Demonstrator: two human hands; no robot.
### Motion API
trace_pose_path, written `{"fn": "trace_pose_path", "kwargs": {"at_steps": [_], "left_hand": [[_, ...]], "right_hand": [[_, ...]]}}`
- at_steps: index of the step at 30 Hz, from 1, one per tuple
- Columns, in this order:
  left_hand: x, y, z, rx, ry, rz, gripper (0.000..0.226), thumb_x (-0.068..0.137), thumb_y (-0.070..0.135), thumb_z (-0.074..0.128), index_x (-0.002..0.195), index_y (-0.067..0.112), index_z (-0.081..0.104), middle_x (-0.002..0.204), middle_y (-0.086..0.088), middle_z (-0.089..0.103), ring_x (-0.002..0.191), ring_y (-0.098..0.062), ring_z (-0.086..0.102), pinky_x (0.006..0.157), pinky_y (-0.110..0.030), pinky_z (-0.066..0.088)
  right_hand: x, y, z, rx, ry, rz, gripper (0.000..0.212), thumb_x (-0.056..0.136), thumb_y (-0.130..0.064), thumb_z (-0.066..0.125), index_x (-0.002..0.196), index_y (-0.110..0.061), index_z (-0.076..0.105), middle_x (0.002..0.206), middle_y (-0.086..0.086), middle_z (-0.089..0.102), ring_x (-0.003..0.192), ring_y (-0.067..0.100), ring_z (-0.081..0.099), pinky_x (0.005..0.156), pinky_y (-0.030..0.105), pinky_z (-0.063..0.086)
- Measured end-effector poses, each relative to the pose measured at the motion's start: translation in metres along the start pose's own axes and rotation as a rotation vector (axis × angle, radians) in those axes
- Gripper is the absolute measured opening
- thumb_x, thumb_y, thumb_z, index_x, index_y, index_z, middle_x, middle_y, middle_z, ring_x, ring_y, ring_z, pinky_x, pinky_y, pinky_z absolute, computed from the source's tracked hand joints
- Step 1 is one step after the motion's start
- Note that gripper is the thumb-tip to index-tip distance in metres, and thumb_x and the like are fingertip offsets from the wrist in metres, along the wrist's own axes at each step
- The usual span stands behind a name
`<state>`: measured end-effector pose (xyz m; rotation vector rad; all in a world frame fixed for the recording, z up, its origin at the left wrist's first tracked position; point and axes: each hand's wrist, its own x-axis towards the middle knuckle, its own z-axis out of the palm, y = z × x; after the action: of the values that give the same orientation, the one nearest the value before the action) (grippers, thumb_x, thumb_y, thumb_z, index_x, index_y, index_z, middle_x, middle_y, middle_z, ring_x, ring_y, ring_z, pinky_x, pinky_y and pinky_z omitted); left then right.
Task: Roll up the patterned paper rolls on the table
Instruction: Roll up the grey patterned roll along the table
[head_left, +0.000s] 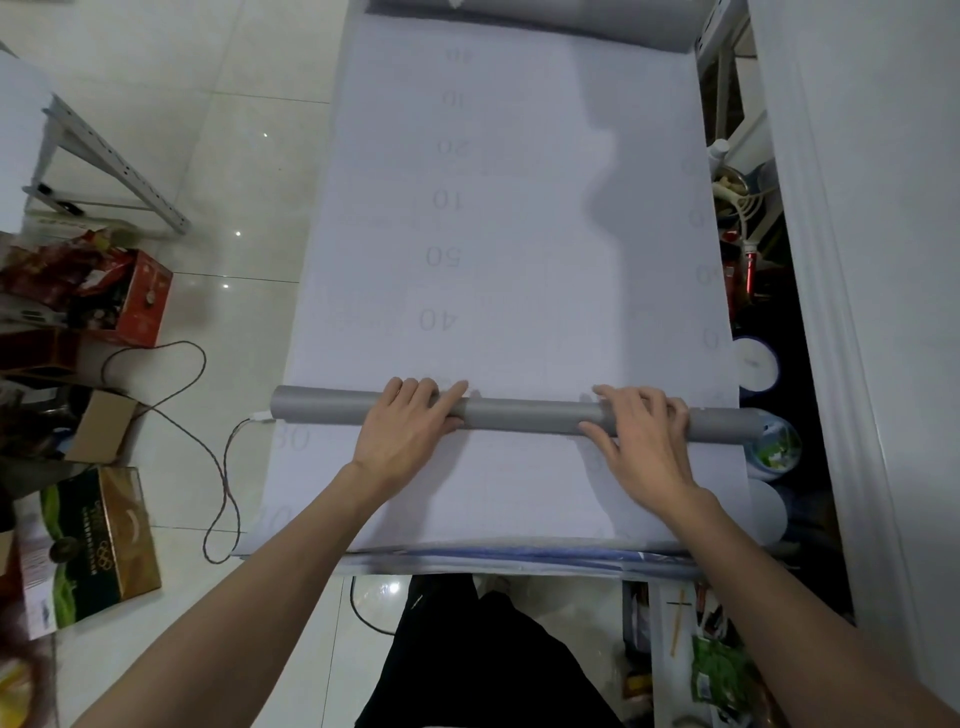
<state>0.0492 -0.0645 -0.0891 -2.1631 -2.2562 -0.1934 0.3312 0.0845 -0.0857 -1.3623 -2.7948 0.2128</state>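
- Currently the rolling is under way: a grey roll (530, 413) lies across the worktop (649, 572), reaching from the left edge to the right edge and sitting closer to the near edge than the far one.
- Left hand (410, 423) rests on top of the roll left of its middle, fingers spread flat and draped over the tube, thumb on the near side.
- Right hand (644, 431) lies the same way towards the right end, fingers laid out over the top, pressing rather than pinching.
- Beyond the roll, a long sheet (519, 234) with faint printed numbers runs flat to the far edge, so by my reading most of the length is not yet wound.
- Flat paper also shows on the near side of the roll; whether it belongs to the same sheet I cannot tell.
- A second roll (545, 21) lies along the far edge, partly out of view.
- Next move, as I judge it: push both palms forward evenly so the tube turns towards the far edge, then reset the hands. Uneven pressure would likely skew the roll and let one end telescope.
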Motion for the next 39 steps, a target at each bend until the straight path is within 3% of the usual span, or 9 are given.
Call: {"fn": "trace_pose_path", "kwargs": {"at_steps": [5, 11, 13, 16, 22, 27, 31, 35, 39], "left_hand": [[-0.007, 0.001, 0.004, 0.027, -0.078, -0.048, 0.052, 0.098, 0.054, 0.044, 0.141, 0.023, 0.045, 0.126, -0.016, 0.047, 0.102, -0.032, 0.047, 0.092, -0.044, 0.041], [-0.002, -0.004, 0.002, 0.011, -0.029, -0.003, 0.04, 0.102, 0.044, 0.041, 0.131, 0.018, 0.052, 0.097, -0.007, 0.059, 0.081, -0.027, 0.053, 0.082, -0.039, 0.041], [-0.003, -0.004, 0.002, -0.019, -0.038, -0.006, 0.04, 0.104, 0.044, 0.03, 0.125, 0.019, 0.053, 0.103, -0.007, 0.06, 0.085, -0.027, 0.056, 0.086, -0.038, 0.039], [-0.009, -0.003, 0.006, -0.004, -0.05, -0.055, 0.043, 0.099, 0.05, 0.047, 0.131, 0.022, 0.053, 0.124, -0.014, 0.051, 0.102, -0.031, 0.05, 0.093, -0.043, 0.04], [-0.005, -0.009, 0.004, 0.022, -0.045, 0.001, 0.04, 0.099, 0.048, 0.043, 0.127, 0.02, 0.049, 0.097, -0.006, 0.057, 0.082, -0.026, 0.051, 0.083, -0.039, 0.04], [-0.01, -0.007, 0.009, 0.013, -0.041, -0.031, 0.043, 0.1, 0.048, 0.045, 0.133, 0.021, 0.049, 0.129, -0.015, 0.047, 0.114, -0.034, 0.047, 0.096, -0.044, 0.039], [-0.007, -0.007, 0.004, -0.014, -0.033, -0.047, 0.044, 0.095, 0.043, 0.058, 0.131, 0.019, 0.053, 0.108, -0.012, 0.053, 0.09, -0.03, 0.05, 0.084, -0.042, 0.043], [-0.002, -0.013, -0.002, -0.011, -0.043, 0.021, 0.035, 0.102, 0.043, 0.037, 0.119, 0.019, 0.056, 0.092, -0.004, 0.059, 0.077, -0.026, 0.053, 0.079, -0.036, 0.04], [-0.004, -0.011, 0.001, -0.011, -0.077, 0.023, 0.044, 0.102, 0.046, 0.033, 0.126, 0.016, 0.056, 0.121, -0.013, 0.056, 0.105, -0.031, 0.054, 0.091, -0.041, 0.04]], "right_hand": [[-0.012, 0.002, 0.007, 0.02, 0.004, -0.02, 0.046, 0.095, -0.051, 0.055, 0.133, -0.024, 0.056, 0.143, 0.008, 0.045, 0.127, 0.029, 0.043, 0.101, 0.048, 0.027], [-0.009, 0.005, 0.002, -0.016, -0.018, 0.017, 0.049, 0.095, -0.056, 0.04, 0.131, -0.026, 0.057, 0.117, 0.001, 0.058, 0.113, 0.027, 0.047, 0.095, 0.048, 0.03], [-0.009, 0.006, 0.002, 0.01, -0.025, 0.032, 0.047, 0.099, -0.055, 0.034, 0.129, -0.026, 0.056, 0.121, -0.001, 0.06, 0.119, 0.024, 0.045, 0.097, 0.048, 0.03], [-0.016, 0.006, 0.006, 0.002, -0.044, 0.006, 0.05, 0.096, -0.056, 0.046, 0.135, -0.026, 0.051, 0.14, 0.007, 0.046, 0.127, 0.027, 0.039, 0.1, 0.047, 0.025], [-0.009, 0.007, 0.002, -0.043, -0.05, 0.01, 0.055, 0.094, -0.063, 0.036, 0.131, -0.027, 0.055, 0.117, 0.0, 0.057, 0.112, 0.026, 0.047, 0.096, 0.045, 0.03], [-0.014, 0.009, 0.006, 0.01, 0.001, -0.033, 0.048, 0.094, -0.055, 0.051, 0.132, -0.026, 0.055, 0.139, 0.007, 0.048, 0.126, 0.028, 0.044, 0.099, 0.046, 0.027], [-0.013, 0.01, 0.004, -0.025, 0.001, -0.012, 0.051, 0.092, -0.056, 0.047, 0.132, -0.027, 0.057, 0.122, 0.006, 0.05, 0.112, 0.029, 0.047, 0.095, 0.047, 0.032], [-0.01, 0.012, 0.001, -0.016, 0.026, -0.002, 0.044, 0.099, -0.053, 0.036, 0.128, -0.026, 0.055, 0.114, 0.0, 0.059, 0.109, 0.025, 0.048, 0.092, 0.044, 0.032], [-0.014, 0.014, 0.007, -0.001, 0.02, -0.018, 0.041, 0.1, -0.048, 0.039, 0.129, -0.024, 0.054, 0.135, 0.003, 0.054, 0.125, 0.024, 0.043, 0.097, 0.045, 0.029]]}}
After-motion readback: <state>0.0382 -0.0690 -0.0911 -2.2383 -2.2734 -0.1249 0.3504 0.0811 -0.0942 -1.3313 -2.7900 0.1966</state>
